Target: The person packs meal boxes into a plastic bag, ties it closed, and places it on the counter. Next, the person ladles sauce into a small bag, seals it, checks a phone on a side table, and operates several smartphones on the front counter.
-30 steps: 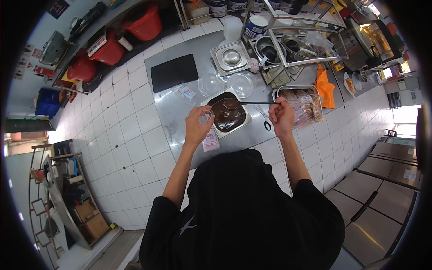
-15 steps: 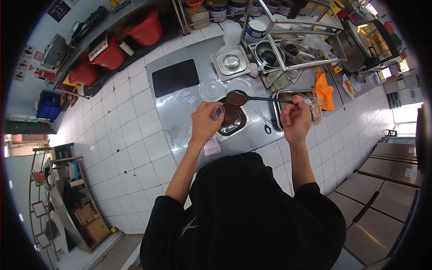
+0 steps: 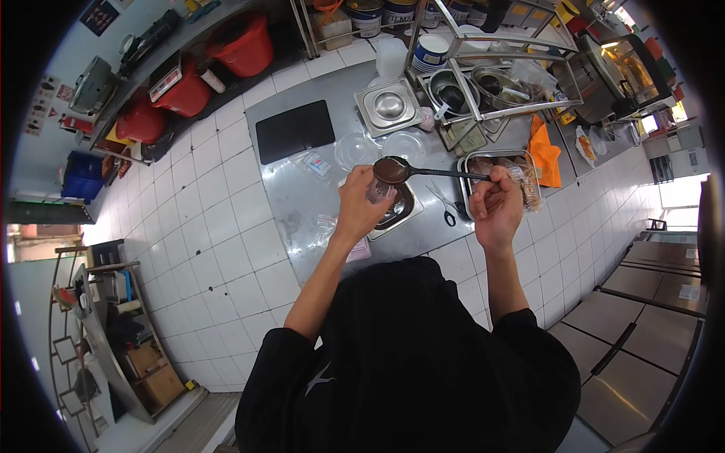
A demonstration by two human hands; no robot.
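Note:
My right hand (image 3: 497,205) is closed on the end of a long black handle. The black ladle (image 3: 393,171) reaches leftward, its bowl filled with dark brown sauce. Between the fingers of my left hand (image 3: 361,200) is a small clear plastic cup (image 3: 381,191), close under the ladle's bowl. Both are above a steel pan (image 3: 408,219) of the same brown sauce, partly hidden by my left hand. To the pan's right lie scissors (image 3: 448,208) with black handles. A pink packet (image 3: 358,251) shows beside my left wrist.
Clear round lids (image 3: 354,152) and a black tablet-like slab (image 3: 294,131) lie on the steel table (image 3: 302,219). A steel tray (image 3: 462,181) with bagged food stands right, near an orange cloth (image 3: 545,155). A metal rack (image 3: 483,113) rises at the back right.
My left hand has moved right with the cup, bringing it under the ladle. The ladle's bowl has shifted slightly left and down. My right hand has barely moved.

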